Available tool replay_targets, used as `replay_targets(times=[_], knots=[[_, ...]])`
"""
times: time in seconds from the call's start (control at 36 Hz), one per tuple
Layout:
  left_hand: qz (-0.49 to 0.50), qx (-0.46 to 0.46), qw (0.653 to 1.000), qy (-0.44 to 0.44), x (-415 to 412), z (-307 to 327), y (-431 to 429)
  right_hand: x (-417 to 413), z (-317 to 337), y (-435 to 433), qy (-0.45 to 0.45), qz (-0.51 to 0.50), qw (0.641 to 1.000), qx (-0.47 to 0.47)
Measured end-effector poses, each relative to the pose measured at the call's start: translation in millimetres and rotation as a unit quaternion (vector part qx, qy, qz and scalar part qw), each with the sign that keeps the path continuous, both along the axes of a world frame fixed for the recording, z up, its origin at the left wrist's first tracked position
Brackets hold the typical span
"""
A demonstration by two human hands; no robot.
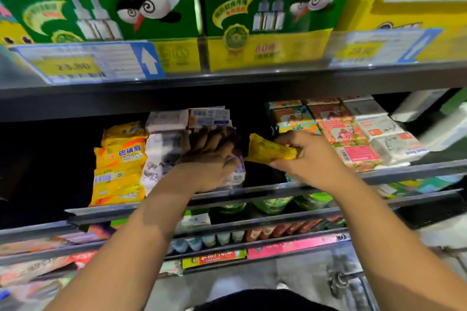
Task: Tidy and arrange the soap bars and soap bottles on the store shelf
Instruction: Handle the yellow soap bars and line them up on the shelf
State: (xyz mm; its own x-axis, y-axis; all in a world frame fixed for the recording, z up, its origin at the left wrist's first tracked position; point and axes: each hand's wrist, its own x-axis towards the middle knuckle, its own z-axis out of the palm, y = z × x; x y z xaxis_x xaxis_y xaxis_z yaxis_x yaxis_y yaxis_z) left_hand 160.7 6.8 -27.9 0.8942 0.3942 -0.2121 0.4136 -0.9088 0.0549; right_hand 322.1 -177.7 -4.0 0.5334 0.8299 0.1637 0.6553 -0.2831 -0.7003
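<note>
Yellow plastic-wrapped soap bar (270, 150): held in the air over the dark gap mid-shelf, between the white-and-purple wrapped soap packs (161, 156) and the pink floral soap boxes (351, 144). Right hand (310, 156) pinches its near end, thumb and fingers closed on the wrapper. Judged a stray: the matching stack of yellow sulfur soap packets (118, 161) stands further left. Left hand (209, 161): fingers curled over the nearest of those packs, probably steadying the row. Grey metal shelf rail (417, 170) runs in front.

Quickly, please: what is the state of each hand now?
The left hand grips a white and purple soap pack.
The right hand holds a yellow soap bar.
</note>
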Motion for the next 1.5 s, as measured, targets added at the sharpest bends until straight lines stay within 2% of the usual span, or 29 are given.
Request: replay_targets(times=[0.11,0.19,0.22,0.28,0.33,0.5,0.61,0.72,0.78,0.83,0.89,0.97,1.03,1.08,1.14,1.17,1.19,1.22,1.25,1.28,1.39,1.5], knots=[[0.037,-0.021,0.993,-0.113,1.4,9.4,-7.8,-10.6,7.9,-17.5,0.124,-0.066,0.986,0.090],[-0.055,-0.058,0.944,-0.320,0.1,15.3,-26.9,-13.7,10.6,-33.4,0.201,-0.059,0.969,0.132],[-0.093,-0.087,0.924,-0.360,-0.1,17.7,-34.2,-14.8,12.5,-38.3,0.229,-0.056,0.961,0.145],[-0.158,-0.141,0.899,-0.383,1.1,17.9,-48.8,-17.2,15.4,-48.1,0.281,-0.059,0.944,0.163],[-0.208,-0.126,0.884,-0.399,8.1,16.3,-61.5,-19.2,17.7,-57.9,0.343,-0.055,0.920,0.180],[-0.238,-0.141,0.835,-0.476,34.3,19.3,-92.6,-14.1,12.3,-88.5,0.458,-0.059,0.862,0.211],[-0.214,-0.212,0.831,-0.468,46.2,19.6,-108.7,-11.9,10.7,-110.1,0.520,-0.055,0.817,0.242],[-0.146,-0.356,0.818,-0.427,54.1,25.8,-129.3,-5.2,1.1,-133.4,0.500,-0.054,0.824,0.262],[-0.108,-0.429,0.799,-0.408,60.6,31.4,-142.3,-1.5,0.0,-144.4,0.492,-0.044,0.820,0.288],[-0.065,-0.493,0.772,-0.395,69.4,37.5,-155.2,-0.3,6.4,-153.0,0.462,-0.042,0.836,0.294],[-0.007,-0.553,0.739,-0.385,80.0,42.4,-167.9,3.4,11.2,-160.6,0.422,-0.064,0.853,0.300],[0.066,-0.621,0.693,-0.361,94.9,45.8,-183.8,9.0,13.7,-168.7,0.376,-0.103,0.861,0.328],[0.059,-0.645,0.678,-0.347,102.2,47.5,-191.7,13.3,16.4,-171.5,0.346,-0.113,0.857,0.365],[0.013,-0.663,0.670,-0.335,104.4,46.7,-194.0,20.2,15.4,-175.4,0.345,-0.126,0.839,0.401],[-0.055,-0.665,0.675,-0.314,102.9,44.2,-192.4,27.8,14.7,-180.5,0.363,-0.144,0.823,0.413],[-0.090,-0.640,0.700,-0.304,102.5,45.4,-192.1,30.7,15.1,-184.1,0.379,-0.147,0.818,0.407],[-0.120,-0.585,0.745,-0.297,103.5,46.9,-191.9,33.9,13.4,-188.0,0.397,-0.147,0.813,0.400],[-0.146,-0.507,0.795,-0.298,105.5,49.1,-192.9,35.9,14.3,-191.2,0.420,-0.147,0.805,0.391],[-0.168,-0.431,0.830,-0.311,108.7,49.7,-193.5,38.4,13.7,-194.6,0.440,-0.143,0.798,0.386],[-0.180,-0.376,0.844,-0.336,112.6,50.3,-194.2,40.6,13.8,-197.8,0.457,-0.130,0.792,0.383],[-0.146,-0.331,0.831,-0.423,125.4,52.2,-195.0,49.6,13.1,-205.8,0.493,-0.051,0.796,0.347],[-0.070,-0.424,0.800,-0.419,129.7,58.6,-204.9,57.3,14.2,-215.9,0.459,-0.008,0.840,0.290]])
